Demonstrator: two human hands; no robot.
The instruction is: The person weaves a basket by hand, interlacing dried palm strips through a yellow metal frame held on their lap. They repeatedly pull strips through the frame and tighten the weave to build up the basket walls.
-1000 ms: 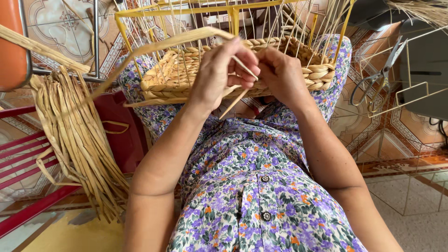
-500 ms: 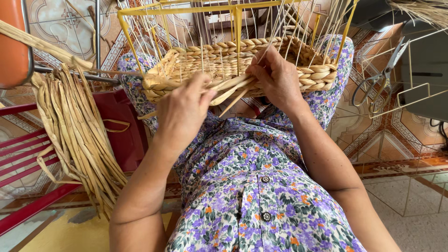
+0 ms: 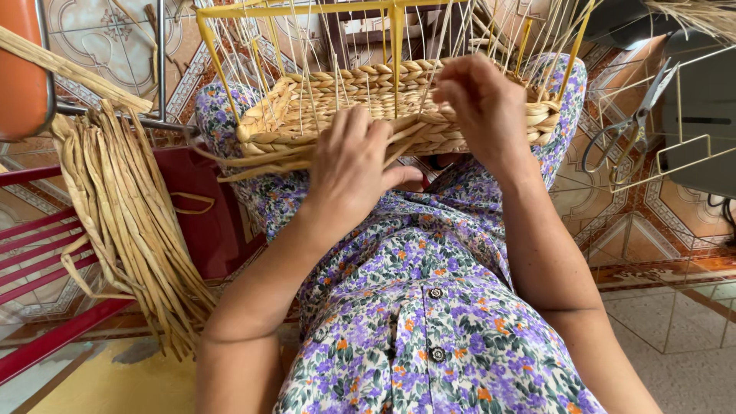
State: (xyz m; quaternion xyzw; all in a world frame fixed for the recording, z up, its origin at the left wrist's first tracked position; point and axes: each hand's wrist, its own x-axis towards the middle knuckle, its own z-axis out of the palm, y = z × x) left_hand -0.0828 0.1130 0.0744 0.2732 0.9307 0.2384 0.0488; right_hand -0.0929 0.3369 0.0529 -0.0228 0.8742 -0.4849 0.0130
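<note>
Weaving a flat fibre strand into the near wall of a basket held on the lap.

The half-woven basket point(image 3: 399, 107) is rested on the knees, over the floral dress point(image 3: 429, 307), with its yellow wire frame point(image 3: 395, 31) and thin upright stakes point(image 3: 307, 69) rising above the plaited rows. The left hand point(image 3: 353, 172) is laid against the near wall, its grip closed on the loose strands point(image 3: 268, 157) that trail to the left; the right hand point(image 3: 479, 103) is pinched on the upper rim (what exactly lies between its fingertips cannot be told). For a tight row, the working strand is best kept flat and under steady tension, and pressed down onto the row beneath before each stake is passed. A bundle of dried fibre point(image 3: 123, 222) hangs over a red chair point(image 3: 46, 253) within reach, and scissors point(image 3: 625, 126) lie to the right.
</note>
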